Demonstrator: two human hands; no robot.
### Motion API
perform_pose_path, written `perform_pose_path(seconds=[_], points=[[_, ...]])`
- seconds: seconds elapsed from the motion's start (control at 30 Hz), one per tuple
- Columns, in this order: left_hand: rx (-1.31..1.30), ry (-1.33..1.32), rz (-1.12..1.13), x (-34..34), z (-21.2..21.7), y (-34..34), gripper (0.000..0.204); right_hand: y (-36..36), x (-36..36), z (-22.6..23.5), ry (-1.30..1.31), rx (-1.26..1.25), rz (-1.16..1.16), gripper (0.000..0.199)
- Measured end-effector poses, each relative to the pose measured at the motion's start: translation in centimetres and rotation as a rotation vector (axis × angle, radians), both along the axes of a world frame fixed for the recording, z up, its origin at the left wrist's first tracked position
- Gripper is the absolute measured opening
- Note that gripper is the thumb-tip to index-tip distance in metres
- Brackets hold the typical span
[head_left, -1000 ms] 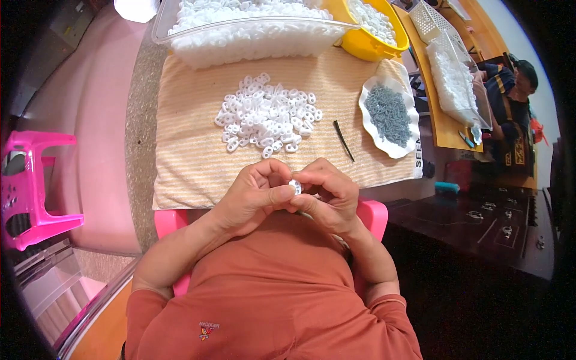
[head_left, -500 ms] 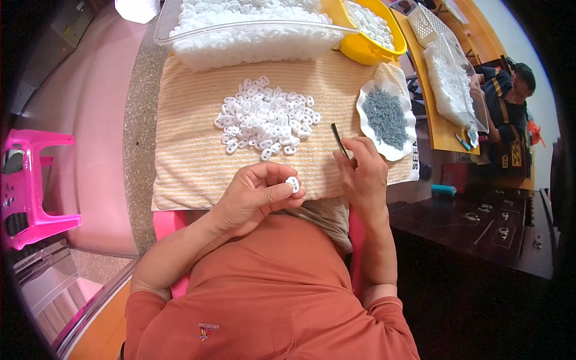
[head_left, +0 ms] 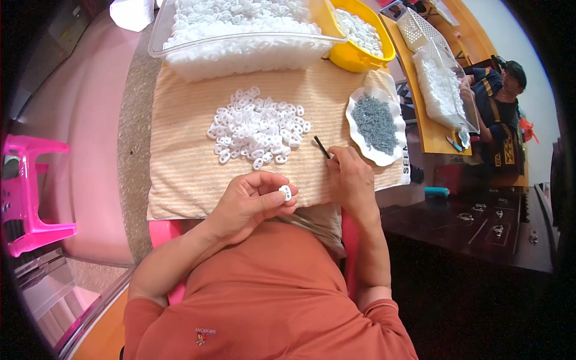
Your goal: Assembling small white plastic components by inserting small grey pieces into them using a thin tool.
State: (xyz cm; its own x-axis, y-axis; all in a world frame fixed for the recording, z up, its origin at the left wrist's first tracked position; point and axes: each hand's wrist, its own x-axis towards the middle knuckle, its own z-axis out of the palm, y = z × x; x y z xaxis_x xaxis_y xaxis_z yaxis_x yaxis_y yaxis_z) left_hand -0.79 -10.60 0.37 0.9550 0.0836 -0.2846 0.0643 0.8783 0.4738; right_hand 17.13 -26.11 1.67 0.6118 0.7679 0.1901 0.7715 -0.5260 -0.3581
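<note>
Moved: right hand [head_left: 351, 180] has left the left hand [head_left: 252, 201], now pinching the black stick [head_left: 322, 147] on the striped cloth [head_left: 180, 174].
Left hand: pinches white ring [head_left: 285, 192], just below the cloth's near edge.
Tip: hold ring steady, opening toward the stick.

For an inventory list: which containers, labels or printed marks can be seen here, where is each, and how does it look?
Clear plastic tub: top, rectangular, full of white pieces.
Yellow bowl: right of the tub, round.
White dish: right, scalloped rim, grey bits inside.
Dark print: cloth's right edge.
Small logo: orange shirt.

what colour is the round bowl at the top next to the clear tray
Yellow: the round plastic bowl holding small white pieces is bright yellow, seen in the head view.
</note>
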Motion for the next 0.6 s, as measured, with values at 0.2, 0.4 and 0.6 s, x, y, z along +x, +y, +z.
perform_pose_path(seconds=[0.2, 0.4, 0.6], points=[[0.021, 0.007, -0.018, 0.1, -0.2, 0.1, 0.019, 0.0, 3.8, 2.5, 0.114, 0.220, -0.117, 0.016], [0.027, 0.036, -0.022, 0.2, 0.0, 0.0, 0.019, 1.5, 11.5, 3.8, 0.021, 0.245, -0.192, 0.016], [0.011, 0.019, -0.041, 0.1, 0.0, -0.1, 0.018, 4.1, 18.4, 1.6, -0.183, 0.137, -0.168, 0.020]])
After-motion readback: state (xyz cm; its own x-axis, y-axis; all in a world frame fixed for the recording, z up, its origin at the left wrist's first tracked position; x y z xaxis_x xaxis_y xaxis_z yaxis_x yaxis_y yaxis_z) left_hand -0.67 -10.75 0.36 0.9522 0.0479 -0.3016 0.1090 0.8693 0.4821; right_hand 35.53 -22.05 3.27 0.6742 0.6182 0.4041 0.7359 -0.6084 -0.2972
